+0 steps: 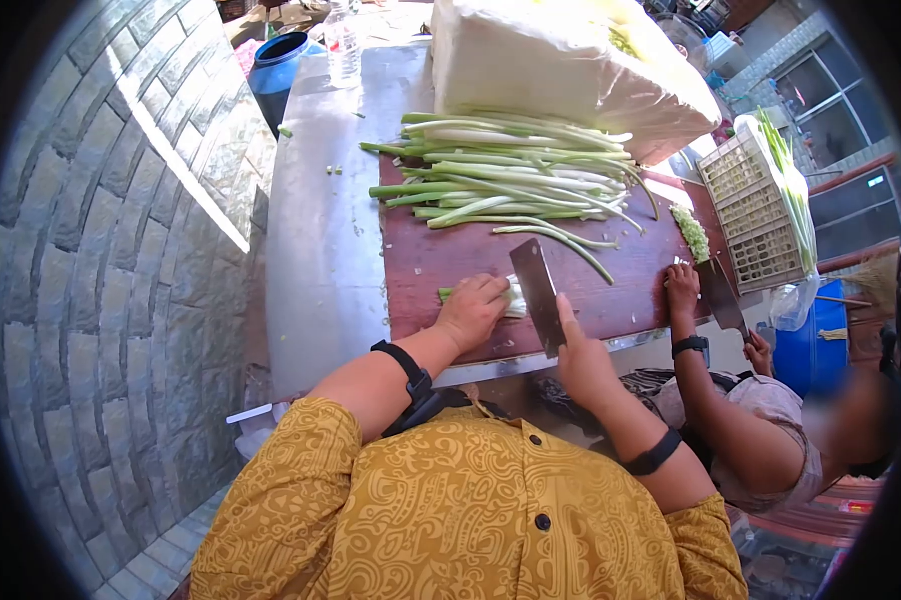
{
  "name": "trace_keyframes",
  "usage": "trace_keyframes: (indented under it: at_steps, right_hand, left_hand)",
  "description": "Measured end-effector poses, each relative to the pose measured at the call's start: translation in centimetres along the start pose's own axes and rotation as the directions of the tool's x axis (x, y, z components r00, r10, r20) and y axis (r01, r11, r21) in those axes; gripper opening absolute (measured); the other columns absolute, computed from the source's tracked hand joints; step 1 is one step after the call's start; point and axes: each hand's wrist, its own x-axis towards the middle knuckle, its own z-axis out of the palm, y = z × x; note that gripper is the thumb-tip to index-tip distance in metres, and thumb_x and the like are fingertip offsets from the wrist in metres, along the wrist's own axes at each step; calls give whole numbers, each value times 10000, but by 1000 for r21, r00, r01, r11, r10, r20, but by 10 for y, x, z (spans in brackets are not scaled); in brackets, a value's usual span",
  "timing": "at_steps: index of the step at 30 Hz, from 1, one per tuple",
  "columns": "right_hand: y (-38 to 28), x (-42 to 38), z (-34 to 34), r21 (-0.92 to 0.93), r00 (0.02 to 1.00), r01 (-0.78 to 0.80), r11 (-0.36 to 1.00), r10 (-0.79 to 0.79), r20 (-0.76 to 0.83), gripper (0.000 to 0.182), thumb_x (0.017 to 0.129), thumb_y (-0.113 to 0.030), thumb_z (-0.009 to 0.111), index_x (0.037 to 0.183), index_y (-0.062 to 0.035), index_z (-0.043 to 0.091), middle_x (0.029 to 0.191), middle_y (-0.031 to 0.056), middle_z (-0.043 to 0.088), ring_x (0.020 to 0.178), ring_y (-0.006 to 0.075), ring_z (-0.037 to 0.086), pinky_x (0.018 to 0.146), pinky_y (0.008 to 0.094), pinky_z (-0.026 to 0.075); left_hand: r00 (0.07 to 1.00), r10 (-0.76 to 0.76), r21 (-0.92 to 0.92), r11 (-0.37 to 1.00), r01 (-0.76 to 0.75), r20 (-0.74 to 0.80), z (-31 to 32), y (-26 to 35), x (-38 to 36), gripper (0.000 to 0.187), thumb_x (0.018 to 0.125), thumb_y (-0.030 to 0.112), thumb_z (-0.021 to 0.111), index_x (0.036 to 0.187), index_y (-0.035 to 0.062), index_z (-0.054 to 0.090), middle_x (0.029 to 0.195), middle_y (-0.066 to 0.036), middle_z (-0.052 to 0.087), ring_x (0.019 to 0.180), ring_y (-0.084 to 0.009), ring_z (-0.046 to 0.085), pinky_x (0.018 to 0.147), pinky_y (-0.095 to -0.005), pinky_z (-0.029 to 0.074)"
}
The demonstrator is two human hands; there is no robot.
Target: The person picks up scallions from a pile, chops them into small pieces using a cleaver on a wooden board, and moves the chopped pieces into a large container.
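Note:
My left hand (474,312) is wrapped over a short bunch of green onions (516,298) on the reddish-brown board (436,262). Green ends stick out on its left, white ends on its right. In my right hand (584,365) is the handle of a cleaver (537,290), its broad dark blade standing just right of the white ends. Beyond both hands lies a pile of long green onions (511,180), spread crosswise on the board.
A big white wrapped bundle (521,65) stands behind the pile. At right, a co-worker (736,415) holds another cleaver (719,290) beside chopped green onions (689,232). A plastic crate (756,215) flanks the board; a stone wall (121,270) rises at left.

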Motion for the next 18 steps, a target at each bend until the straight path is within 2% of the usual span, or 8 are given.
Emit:
trace_keyframes:
  at_steps: [5, 11, 14, 17, 18]
  right_hand:
    - [0, -9, 8, -58, 996, -47, 997, 52, 77, 751, 798, 12, 458, 1474, -63, 139, 641, 278, 583, 605, 458, 580, 588, 532, 446]
    - [-7, -1, 11, -88, 989, -53, 995, 65, 133, 783, 782, 23, 458, 1479, -66, 113, 637, 271, 586, 595, 450, 583, 581, 536, 451]
    - [6, 26, 34, -127, 998, -27, 991, 33, 49, 812, 788, 21, 483, 1490, -106, 96, 637, 256, 581, 593, 438, 578, 564, 516, 446]
    - [9, 57, 59, -42, 996, 6, 999, -10, -90, 820, 787, 27, 488, 1493, -123, 98, 656, 260, 588, 606, 443, 585, 574, 518, 450]
    - [10, 57, 62, 12, 992, -19, 1000, 20, -121, 813, 790, 19, 493, 1490, -112, 101, 660, 265, 591, 614, 447, 588, 579, 520, 452]
  left_hand:
    - [1000, 14, 20, 1000, -13, -22, 3, -2, 1, 127, 711, 158, 650, 828, 112, 639, 977, -9, 593, 932, -226, 559, 749, -375, 461]
    - [1000, -14, 16, 1000, 14, 1, 6, -5, 1, 124, 702, 170, 649, 813, 118, 634, 950, -8, 590, 918, -222, 561, 740, -368, 460]
    - [1000, -20, -24, 1000, 20, 14, 4, -5, 0, 122, 701, 169, 648, 812, 119, 629, 946, -11, 587, 913, -227, 561, 749, -368, 458]
    - [1000, -25, -10, 1000, 25, 0, 4, -5, 0, 114, 703, 155, 642, 811, 121, 624, 939, -13, 582, 920, -231, 561, 753, -374, 454]
    - [1000, -23, -8, 1000, 23, 1, 2, -4, -2, 120, 703, 154, 646, 817, 122, 621, 943, -14, 584, 924, -230, 564, 753, -377, 453]
